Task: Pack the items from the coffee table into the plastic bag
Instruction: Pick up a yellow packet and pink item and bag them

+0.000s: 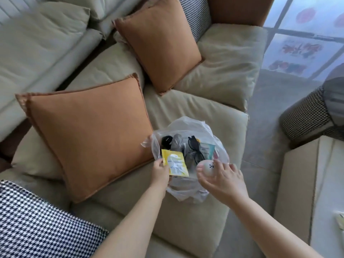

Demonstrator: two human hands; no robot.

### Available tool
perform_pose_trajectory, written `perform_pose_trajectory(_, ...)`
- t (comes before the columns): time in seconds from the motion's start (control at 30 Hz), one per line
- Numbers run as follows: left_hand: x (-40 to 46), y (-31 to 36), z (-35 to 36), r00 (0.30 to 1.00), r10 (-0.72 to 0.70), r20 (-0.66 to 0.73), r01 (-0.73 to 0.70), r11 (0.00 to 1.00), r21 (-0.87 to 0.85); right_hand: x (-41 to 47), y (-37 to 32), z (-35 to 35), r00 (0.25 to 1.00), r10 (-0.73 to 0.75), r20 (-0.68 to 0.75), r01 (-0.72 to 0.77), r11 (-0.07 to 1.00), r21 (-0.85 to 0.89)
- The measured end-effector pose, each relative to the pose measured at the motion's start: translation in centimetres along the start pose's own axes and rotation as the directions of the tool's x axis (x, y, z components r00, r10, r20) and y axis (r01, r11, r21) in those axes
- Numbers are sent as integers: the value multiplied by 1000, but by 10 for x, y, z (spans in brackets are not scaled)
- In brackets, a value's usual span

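Note:
A clear plastic bag [188, 125] lies open on the beige sofa seat. Inside it I see black sunglasses [194, 148], a black round item [166, 141], a grey item and a teal-capped tube [208, 148]. My left hand [160, 171] pinches a yellow and white sachet [175, 162] over the bag's mouth. My right hand [221, 180] grips a small white ball with a black panda print [207, 167] at the bag's near right edge.
Two orange cushions [93, 135] [158, 41] lie on the beige sofa [195, 216], the nearer one touching the bag's left side. A houndstooth cushion [42, 222] is at bottom left. The pale coffee table [301, 192] stands at right, with a small item at its edge.

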State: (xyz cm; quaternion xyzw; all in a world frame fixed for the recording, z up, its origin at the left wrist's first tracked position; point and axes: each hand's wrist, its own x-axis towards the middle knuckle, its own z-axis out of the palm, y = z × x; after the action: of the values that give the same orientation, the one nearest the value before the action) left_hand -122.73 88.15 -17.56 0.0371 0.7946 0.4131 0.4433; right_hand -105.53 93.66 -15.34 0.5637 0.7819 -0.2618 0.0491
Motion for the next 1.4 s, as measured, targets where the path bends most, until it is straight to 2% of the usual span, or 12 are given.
perform_pose_trajectory(0.13, 41, 11, 6, 994, -7, 107, 4, 1000, 23, 38, -23, 20, 997, 76, -25, -76, 997, -27)
perform_pose_trajectory(0.27, 65, 8, 11, 982, 28, 188, -63, 981, 184, 64, -29, 29, 993, 105, -49, -107, 994, -36)
perform_pose_trajectory(0.3, 72, 6, 9, 981, 62, 186, -117, 947, 300, 70, -30, 32, 994, 108, -28, -109, 994, -25)
perform_pose_trajectory(0.37, 80, -1, 4, 977, 140, 158, -209, 754, 623, 80, -26, 39, 994, 108, 18, -108, 994, -26)
perform_pose_trajectory(0.43, 87, -9, -4, 975, 177, 131, -213, 611, 762, 86, -21, 45, 995, 91, 47, -86, 991, -105)
perform_pose_trajectory(0.47, 91, -13, -7, 979, 153, 132, -199, 624, 756, 87, -17, 47, 996, 79, 49, -70, 985, -160)
perform_pose_trajectory(0.57, 105, -23, -14, 971, 11, 237, -130, 860, 493, 88, -9, 48, 994, 111, 3, -108, 965, -239)
perform_pose_trajectory(0.63, 107, -26, -15, 954, -21, 299, -95, 926, 365, 89, -6, 46, 984, 176, 7, -170, 957, -233)
perform_pose_trajectory(0.77, 103, -22, -17, 971, 102, 215, -186, 889, 419, 86, -1, 44, 957, 275, 88, -264, 957, -116)
perform_pose_trajectory(0.97, 81, -8, -43, 944, 298, 140, -324, 765, 557, 74, -1, 25, 979, 205, 1, -205, 979, 2)
perform_pose_trajectory(1.23, 42, 12, -80, 938, 341, 62, -316, 770, 554, 49, 13, -21, 985, 154, -83, -155, 988, -3)
perform_pose_trajectory(1.4, 13, 5, -77, 954, 296, 40, -272, 806, 526, 32, 30, -23, 986, 161, -51, -158, 985, 63)
